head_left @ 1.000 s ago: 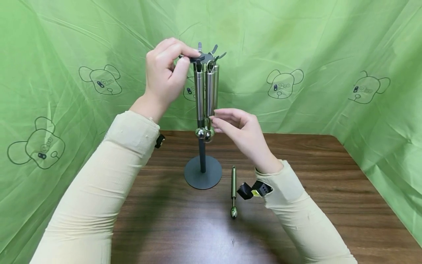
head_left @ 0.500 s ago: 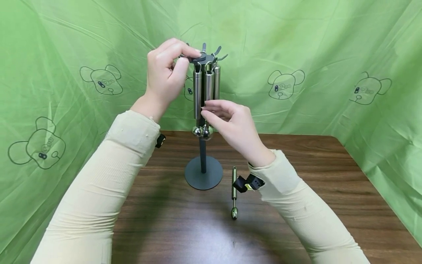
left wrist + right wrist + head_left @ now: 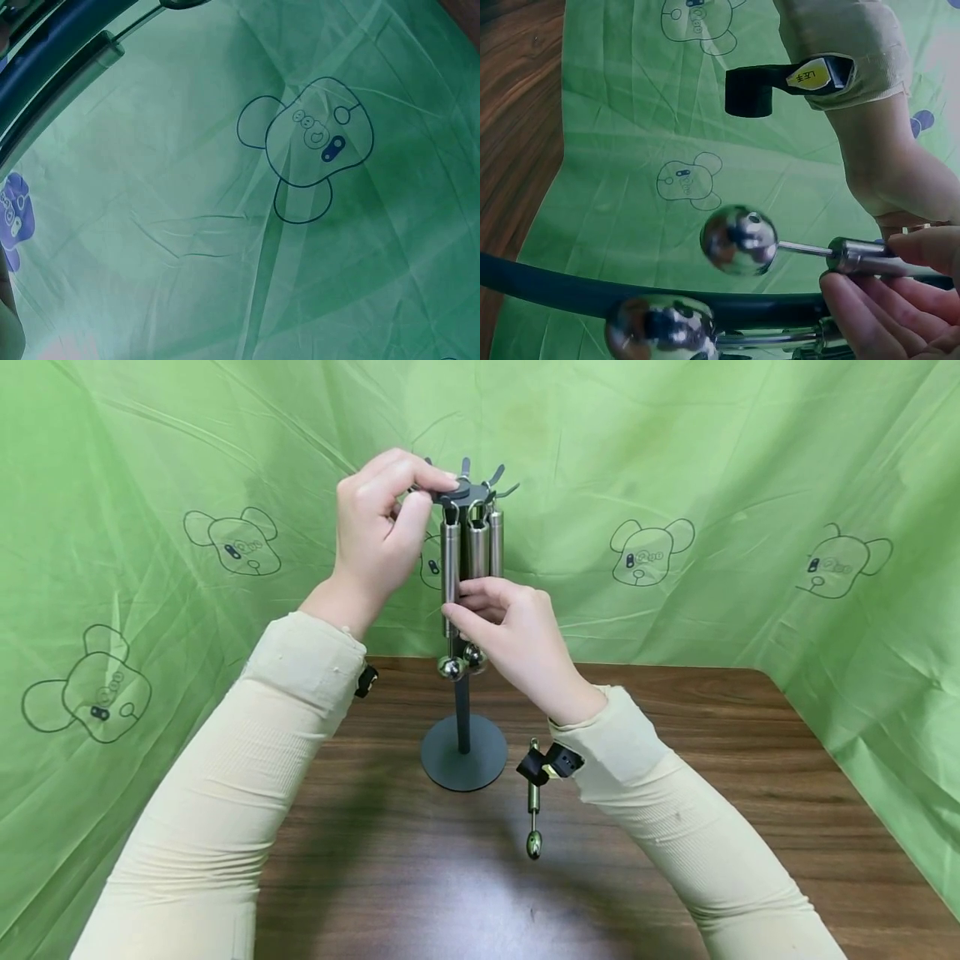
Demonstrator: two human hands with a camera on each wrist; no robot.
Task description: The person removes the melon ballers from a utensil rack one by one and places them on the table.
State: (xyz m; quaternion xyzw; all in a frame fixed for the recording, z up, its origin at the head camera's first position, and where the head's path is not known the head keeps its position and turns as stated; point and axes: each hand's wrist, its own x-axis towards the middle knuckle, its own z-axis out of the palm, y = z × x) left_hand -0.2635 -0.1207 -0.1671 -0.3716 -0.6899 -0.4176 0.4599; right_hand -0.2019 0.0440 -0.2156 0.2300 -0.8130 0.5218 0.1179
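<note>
In the head view my left hand [image 3: 382, 514] is at the top of a dark hanging rack [image 3: 463, 752]. Its index finger and thumb pinch the rack's hooked top plate. Steel melon ballers hang by their loops from the hooks, shiny round scoops downward. My right hand [image 3: 517, 639] pinches the lower handle of the front melon baller [image 3: 450, 556] between thumb and fingers. The right wrist view shows that handle between the fingertips [image 3: 855, 307] and thumb, with its round scoop [image 3: 739, 240] beyond. Behind the right fingers hangs another melon baller [image 3: 477, 547], partly hidden.
A smaller melon baller [image 3: 534, 843] with an oval scoop lies on the wooden table [image 3: 390, 877], right of the rack's round base; the right wrist camera [image 3: 547, 764] partly covers it. Green cloth [image 3: 570, 460] with printed bear faces surrounds the table at the back and sides.
My right hand has moved left and slightly up, from the melon baller behind to the front one, which it now pinches. The rack's top has turned slightly; my left hand has stayed on it.
</note>
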